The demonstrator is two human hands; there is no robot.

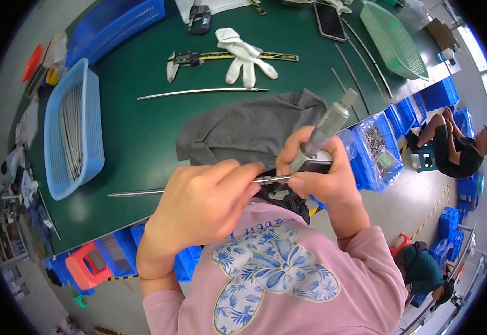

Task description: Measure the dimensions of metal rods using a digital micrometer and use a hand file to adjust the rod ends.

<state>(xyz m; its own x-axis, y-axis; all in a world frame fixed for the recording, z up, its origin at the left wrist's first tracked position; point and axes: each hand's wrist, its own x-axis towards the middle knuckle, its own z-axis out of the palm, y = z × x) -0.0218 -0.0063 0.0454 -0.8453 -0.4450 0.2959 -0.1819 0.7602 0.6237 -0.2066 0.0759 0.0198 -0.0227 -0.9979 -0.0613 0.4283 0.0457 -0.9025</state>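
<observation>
My left hand point(199, 204) is closed around a thin metal rod point(134, 193), whose long end sticks out to the left over the table. The rod's other end reaches the micrometer point(328, 124) that my right hand point(335, 178) grips, its knurled barrel tilted up and to the right. My fingers partly hide where rod and micrometer meet. A rumpled grey cloth point(238, 128) lies just beyond both hands. Behind it are a second metal rod point(199, 93), a caliper point(185, 57) and a white glove point(242, 53) lying across the caliper's beam.
On the green table point(129, 134), a light blue basket point(96, 131) of thin rods stands left, near a darker blue basket point(118, 28). A phone point(329, 21), several rods and a green basket point(391, 39) lie far right. Blue bins, a red stool point(87, 265) and two people are beyond the table.
</observation>
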